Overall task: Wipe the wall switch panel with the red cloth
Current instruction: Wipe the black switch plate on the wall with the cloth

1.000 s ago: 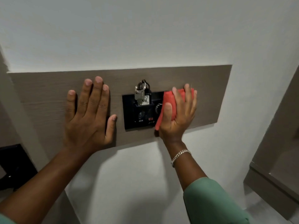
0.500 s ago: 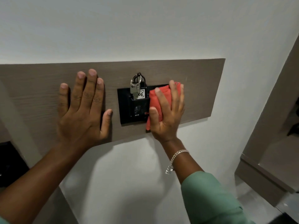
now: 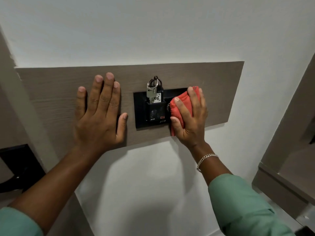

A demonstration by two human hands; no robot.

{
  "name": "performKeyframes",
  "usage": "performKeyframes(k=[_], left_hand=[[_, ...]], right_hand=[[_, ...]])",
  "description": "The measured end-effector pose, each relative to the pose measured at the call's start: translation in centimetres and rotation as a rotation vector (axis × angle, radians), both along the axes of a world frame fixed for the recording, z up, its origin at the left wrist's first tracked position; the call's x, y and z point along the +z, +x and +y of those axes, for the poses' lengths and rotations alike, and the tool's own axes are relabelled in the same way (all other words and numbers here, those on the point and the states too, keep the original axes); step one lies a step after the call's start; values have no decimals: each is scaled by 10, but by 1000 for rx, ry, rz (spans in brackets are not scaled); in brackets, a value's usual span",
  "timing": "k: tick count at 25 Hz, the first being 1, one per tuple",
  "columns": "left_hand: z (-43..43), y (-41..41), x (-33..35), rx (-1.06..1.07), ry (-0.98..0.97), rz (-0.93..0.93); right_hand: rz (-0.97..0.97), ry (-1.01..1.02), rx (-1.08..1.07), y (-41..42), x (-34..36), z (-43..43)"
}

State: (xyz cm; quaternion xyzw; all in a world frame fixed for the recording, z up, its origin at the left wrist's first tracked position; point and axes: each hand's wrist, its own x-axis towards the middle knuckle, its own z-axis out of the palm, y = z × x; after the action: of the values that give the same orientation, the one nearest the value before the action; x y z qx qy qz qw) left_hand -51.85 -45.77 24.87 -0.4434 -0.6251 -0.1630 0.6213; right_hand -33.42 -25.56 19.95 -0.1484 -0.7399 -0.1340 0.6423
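The right hand grips the bunched red cloth against the right end of the black switch panel; the left hand lies open and flat on the wood-grain board, just left of it. A leftward stroke could snag the hanging keys or nudge the dial. Around them is plain white wall.

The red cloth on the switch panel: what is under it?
The red cloth covers the black switch panel's right end; a knob edge peeks out. The rest is hidden.
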Motion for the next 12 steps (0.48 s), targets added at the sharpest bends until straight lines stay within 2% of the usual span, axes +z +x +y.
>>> performKeyframes(k=[4, 7, 10, 12], left_hand=[[-2, 2, 1, -2, 7, -20], [-3, 3, 2, -6, 3, -28], [-3, 3, 2, -14, -1, -46], [-3, 3, 1, -20, -4, -50]], right_hand=[[152, -280, -34, 4, -11, -11], [340, -510, 44, 7, 1, -24], [499, -493, 227, -11, 24, -52], [439, -415, 256, -35, 34, -80]])
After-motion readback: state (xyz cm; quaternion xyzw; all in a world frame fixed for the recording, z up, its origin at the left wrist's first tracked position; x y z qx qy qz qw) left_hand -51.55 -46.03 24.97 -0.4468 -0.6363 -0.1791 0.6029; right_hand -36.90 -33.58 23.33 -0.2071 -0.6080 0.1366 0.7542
